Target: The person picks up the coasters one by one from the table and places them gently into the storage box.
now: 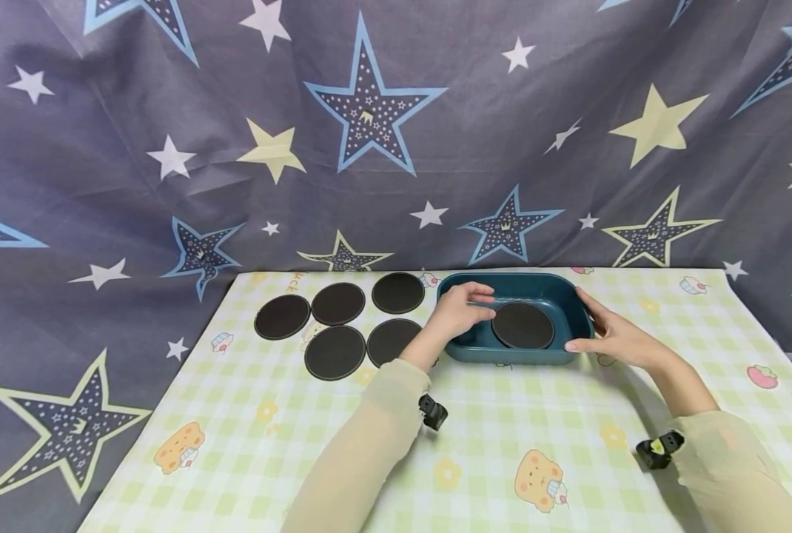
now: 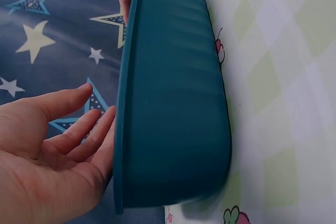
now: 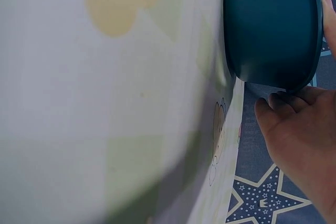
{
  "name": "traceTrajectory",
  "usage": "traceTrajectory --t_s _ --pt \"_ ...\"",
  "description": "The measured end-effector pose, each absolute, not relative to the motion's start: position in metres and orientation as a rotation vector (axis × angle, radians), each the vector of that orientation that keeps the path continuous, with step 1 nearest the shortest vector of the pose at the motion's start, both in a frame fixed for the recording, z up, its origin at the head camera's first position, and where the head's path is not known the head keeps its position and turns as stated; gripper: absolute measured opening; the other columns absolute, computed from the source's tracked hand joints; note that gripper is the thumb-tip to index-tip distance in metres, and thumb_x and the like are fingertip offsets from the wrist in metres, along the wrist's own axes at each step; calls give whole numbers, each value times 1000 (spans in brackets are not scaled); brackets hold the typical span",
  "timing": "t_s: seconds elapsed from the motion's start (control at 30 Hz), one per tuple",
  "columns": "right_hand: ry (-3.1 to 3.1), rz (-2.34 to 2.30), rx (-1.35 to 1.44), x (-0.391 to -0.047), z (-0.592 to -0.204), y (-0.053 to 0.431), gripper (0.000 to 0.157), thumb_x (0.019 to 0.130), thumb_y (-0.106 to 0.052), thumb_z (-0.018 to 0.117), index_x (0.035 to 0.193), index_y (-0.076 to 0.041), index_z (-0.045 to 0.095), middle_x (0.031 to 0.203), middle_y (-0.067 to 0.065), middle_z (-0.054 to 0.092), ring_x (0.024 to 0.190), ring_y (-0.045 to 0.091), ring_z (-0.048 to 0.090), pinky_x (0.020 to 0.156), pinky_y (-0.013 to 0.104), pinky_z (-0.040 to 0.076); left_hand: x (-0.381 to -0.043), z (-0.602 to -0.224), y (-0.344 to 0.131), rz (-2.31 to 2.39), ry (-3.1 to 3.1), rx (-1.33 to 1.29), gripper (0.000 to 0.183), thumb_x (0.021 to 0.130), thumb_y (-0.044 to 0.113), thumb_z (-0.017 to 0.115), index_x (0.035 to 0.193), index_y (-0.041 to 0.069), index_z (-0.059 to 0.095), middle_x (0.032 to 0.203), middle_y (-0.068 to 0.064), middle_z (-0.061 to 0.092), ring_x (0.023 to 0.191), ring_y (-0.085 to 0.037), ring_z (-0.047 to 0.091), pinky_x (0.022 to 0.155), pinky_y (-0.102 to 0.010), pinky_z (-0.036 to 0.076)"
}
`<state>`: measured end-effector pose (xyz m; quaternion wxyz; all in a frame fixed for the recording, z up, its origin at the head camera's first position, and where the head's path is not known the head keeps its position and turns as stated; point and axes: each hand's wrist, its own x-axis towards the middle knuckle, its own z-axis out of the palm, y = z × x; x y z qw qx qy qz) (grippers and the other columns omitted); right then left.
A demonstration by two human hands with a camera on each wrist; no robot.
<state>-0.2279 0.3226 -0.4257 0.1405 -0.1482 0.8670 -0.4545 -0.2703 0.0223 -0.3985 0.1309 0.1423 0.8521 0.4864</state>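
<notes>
1. Inside the teal rectangular basin (image 1: 509, 356), one round black coaster (image 1: 522, 326) lies flat.
2. The left hand (image 1: 458, 312), thumb and fingers apart, reaches over the basin's left end.
3. The right hand (image 1: 609, 334) grips the right end.
4. Leftward, five more coasters (image 1: 334, 353) lie on the checked tablecloth (image 1: 236, 444).

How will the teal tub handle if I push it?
The teal tub looks stiff, its rim evenly curved. Being low and wide, it would probably slide rather than tip. The black disc lying flat inside might shift.
</notes>
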Motion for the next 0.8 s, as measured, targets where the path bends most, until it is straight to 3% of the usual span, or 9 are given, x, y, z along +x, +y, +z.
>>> traceTrajectory --t_s 0.8 --pt "2495 -1334 -430 -228 -426 321 106 92 -12 70 158 -5 -12 165 25 -13 147 57 -1 113 76 14 -256 -386 -3 1514 2407 464 39 94 11 69 132 10 62 132 -11 67 118 -26 66 99 -34 56"
